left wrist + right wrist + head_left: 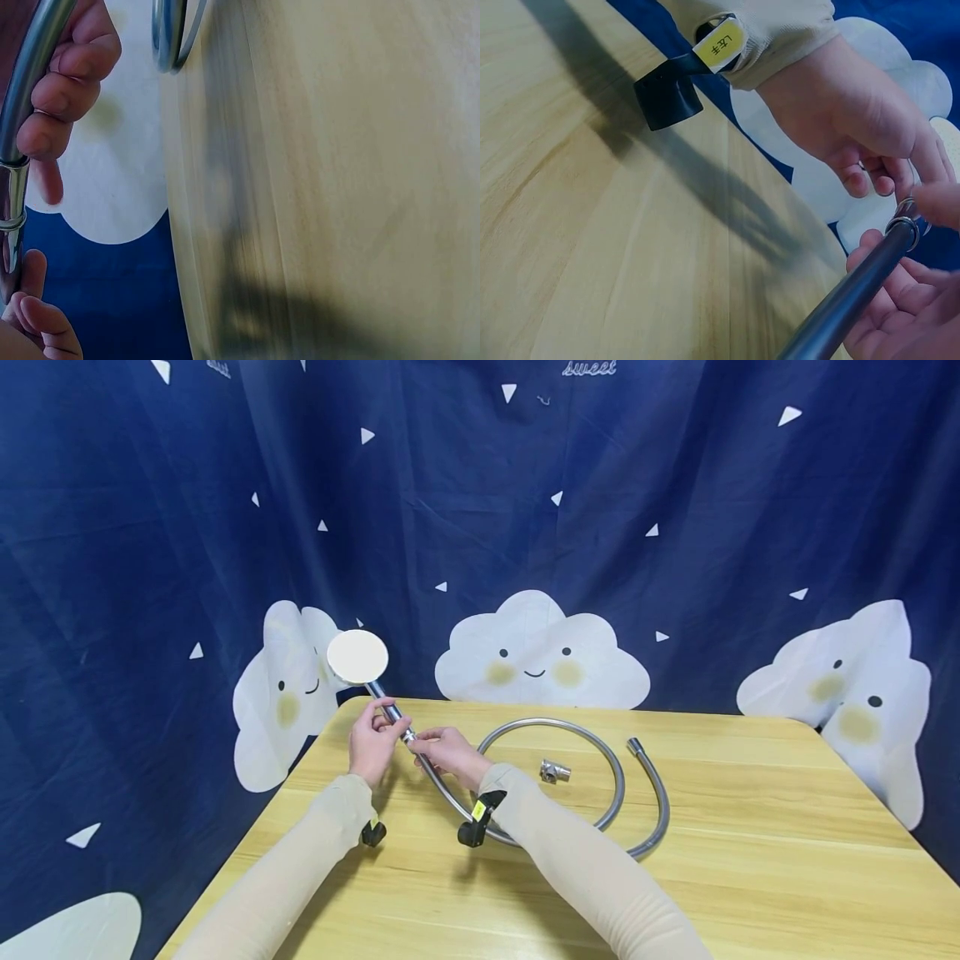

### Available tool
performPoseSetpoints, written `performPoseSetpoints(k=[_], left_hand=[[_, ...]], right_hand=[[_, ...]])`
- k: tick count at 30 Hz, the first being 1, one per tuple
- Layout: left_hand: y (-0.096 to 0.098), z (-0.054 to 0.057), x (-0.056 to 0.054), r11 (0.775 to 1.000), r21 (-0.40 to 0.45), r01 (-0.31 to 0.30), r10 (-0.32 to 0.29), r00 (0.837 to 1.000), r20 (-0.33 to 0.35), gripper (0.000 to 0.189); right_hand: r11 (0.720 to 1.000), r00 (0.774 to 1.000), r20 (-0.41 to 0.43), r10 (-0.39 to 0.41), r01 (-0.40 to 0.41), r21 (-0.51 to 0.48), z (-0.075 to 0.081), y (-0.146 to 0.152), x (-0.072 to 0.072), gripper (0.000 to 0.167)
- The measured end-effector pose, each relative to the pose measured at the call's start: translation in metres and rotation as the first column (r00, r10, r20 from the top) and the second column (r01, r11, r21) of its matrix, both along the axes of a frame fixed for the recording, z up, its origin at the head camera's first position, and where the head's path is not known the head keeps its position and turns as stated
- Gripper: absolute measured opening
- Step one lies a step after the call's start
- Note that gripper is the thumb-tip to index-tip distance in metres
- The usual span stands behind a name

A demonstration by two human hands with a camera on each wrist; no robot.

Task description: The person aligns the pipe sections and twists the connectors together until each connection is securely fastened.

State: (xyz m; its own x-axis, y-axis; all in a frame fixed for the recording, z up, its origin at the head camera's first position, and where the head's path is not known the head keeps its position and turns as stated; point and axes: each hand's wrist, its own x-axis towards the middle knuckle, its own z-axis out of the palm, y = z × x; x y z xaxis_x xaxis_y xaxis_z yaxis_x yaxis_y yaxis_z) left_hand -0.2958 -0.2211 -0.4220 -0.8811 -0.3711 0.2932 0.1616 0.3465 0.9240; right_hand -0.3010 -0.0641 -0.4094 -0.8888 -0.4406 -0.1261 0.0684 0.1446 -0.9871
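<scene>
A shower head [357,657] with a round pale face is held tilted above the table's far left corner. Its chrome handle is pinched by my left hand [371,747]. Just below, my right hand [452,754] grips the grey metal shower hose [617,785] near its end, fingers curled round it. In the left wrist view the hose end meets a chrome ring [13,222] at the handle's base; how tightly they are joined cannot be seen. The right wrist view shows the hose [855,296] running up between the right hand's fingers.
The hose loops across the wooden table [750,843], partly under my right forearm. Inside the loop lies a small chrome valve fitting [554,772]. The hose's other end [636,746] points toward the far edge. A blue curtain [525,527] with clouds hangs behind the table.
</scene>
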Motion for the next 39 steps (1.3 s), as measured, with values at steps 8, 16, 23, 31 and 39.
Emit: performPoseSetpoints(k=[8,16,23,31,39], left_hand=[[0.0000,0.0005,-0.0002,1.000,0.009,-0.001,0.001,1.000,0.004,0.039],[-0.0014,0.0011,0.0004,1.000,0.014,0.011,-0.011,1.000,0.008,0.040],[-0.0015,0.0013,0.0017,1.000,-0.006,0.003,-0.003,1.000,0.006,0.039],[-0.0001,-0.0005,0.0006,1.000,-0.018,-0.004,0.005,1.000,0.007,0.040],[-0.0014,-0.0007,-0.0009,1.000,0.004,0.001,-0.001,1.000,-0.012,0.041]], right_hand=[[1.000,1.000,-0.015,-0.011,0.010,-0.003,-0.0029,-0.0025,-0.0017,0.019],[1.000,1.000,-0.012,0.015,-0.015,-0.015,-0.0026,0.0005,-0.0027,0.026],[0.999,1.000,-0.001,0.019,-0.019,-0.030,-0.0048,-0.0005,-0.0036,0.024],[1.000,1.000,-0.013,0.013,-0.014,-0.017,-0.0065,-0.0010,-0.0039,0.017],[0.999,0.999,-0.010,0.044,-0.045,-0.022,-0.0036,0.0018,-0.0044,0.022]])
